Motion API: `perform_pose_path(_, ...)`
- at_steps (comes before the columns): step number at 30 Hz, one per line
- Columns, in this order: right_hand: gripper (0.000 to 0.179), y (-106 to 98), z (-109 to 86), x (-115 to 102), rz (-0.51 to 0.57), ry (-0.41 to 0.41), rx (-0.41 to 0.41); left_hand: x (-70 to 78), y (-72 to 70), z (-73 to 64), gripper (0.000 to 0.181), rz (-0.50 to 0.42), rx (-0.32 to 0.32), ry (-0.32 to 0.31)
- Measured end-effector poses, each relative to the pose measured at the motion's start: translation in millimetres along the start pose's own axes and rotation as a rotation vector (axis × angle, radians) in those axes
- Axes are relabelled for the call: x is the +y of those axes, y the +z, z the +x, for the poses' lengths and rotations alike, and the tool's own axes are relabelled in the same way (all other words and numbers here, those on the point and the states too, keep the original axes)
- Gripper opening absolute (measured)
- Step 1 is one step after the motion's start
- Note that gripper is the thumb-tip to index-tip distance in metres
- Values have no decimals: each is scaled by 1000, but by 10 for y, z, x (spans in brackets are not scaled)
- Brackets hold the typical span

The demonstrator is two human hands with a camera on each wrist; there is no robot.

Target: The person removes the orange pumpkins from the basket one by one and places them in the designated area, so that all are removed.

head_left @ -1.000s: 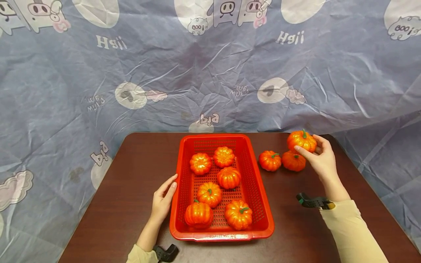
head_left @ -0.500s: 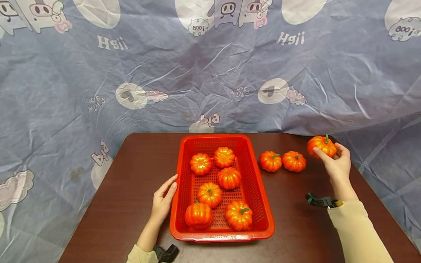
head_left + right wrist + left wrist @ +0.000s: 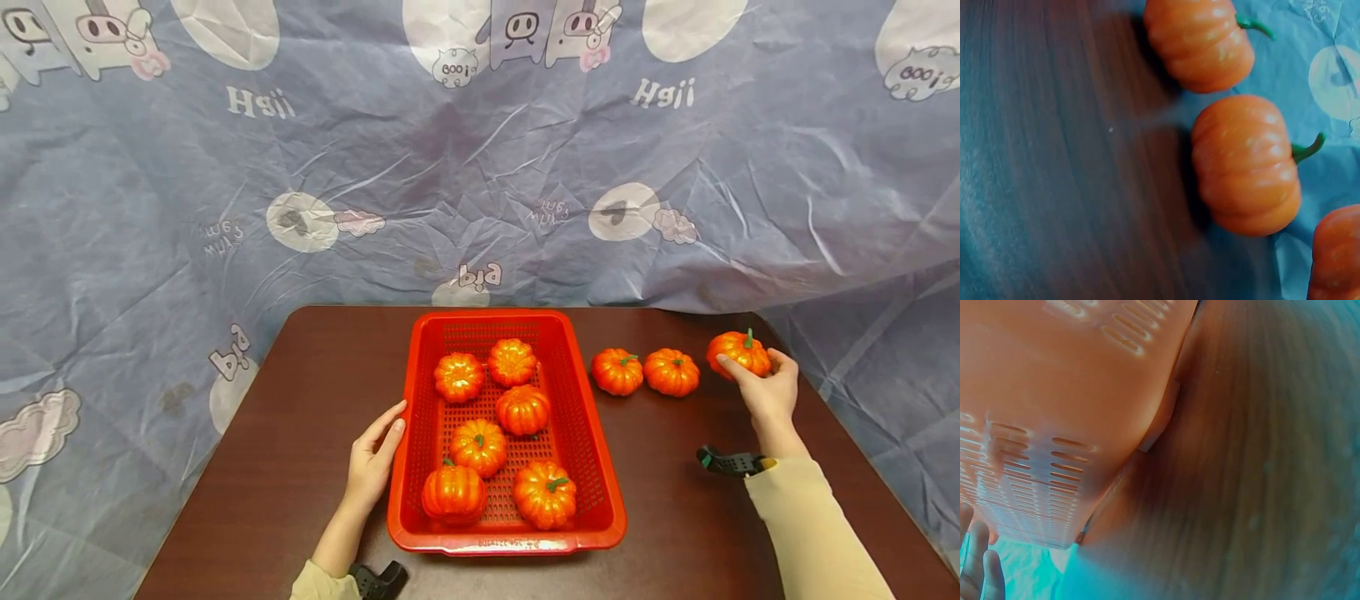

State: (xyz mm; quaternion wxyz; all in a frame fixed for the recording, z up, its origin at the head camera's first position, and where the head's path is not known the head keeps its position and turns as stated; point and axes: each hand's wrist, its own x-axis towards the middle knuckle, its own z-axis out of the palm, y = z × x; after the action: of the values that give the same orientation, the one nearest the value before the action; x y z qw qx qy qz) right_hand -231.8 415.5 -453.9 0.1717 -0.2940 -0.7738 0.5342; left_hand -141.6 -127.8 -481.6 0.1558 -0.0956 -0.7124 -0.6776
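My right hand grips a small orange pumpkin by its sides, green stem up, at the table's far right. Whether that pumpkin touches the table is hard to tell. To its left, two similar pumpkins stand in a row, a near one and one beside the basket. A red plastic basket holds several more pumpkins. Against its left rim rest the fairly straight fingers of my left hand. In the right wrist view, the held pumpkin is cut off at the edge; the hand is not visible.
The dark brown wooden table bears everything. Behind it hangs a wrinkled grey-blue printed cloth, close to the table's far edge. Black straps sit on both wrists.
My right hand has carried the pumpkin rightward from above the right-hand table pumpkin, then lowered it at the right end of the row. The left hand and basket stay put.
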Motion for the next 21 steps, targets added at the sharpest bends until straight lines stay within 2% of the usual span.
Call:
perform_pose_path(5, 94, 5, 22, 120, -49, 5, 5, 13, 6, -8, 31, 0, 4, -5)
perform_pose_path(12, 96, 27, 60, 327, -35, 6, 29, 13, 7, -6, 31, -6, 3, -15)
perform_pose_path(21, 92, 67, 57, 409, -63, 26, -23, 16, 2, -6, 31, -6, 1, -10)
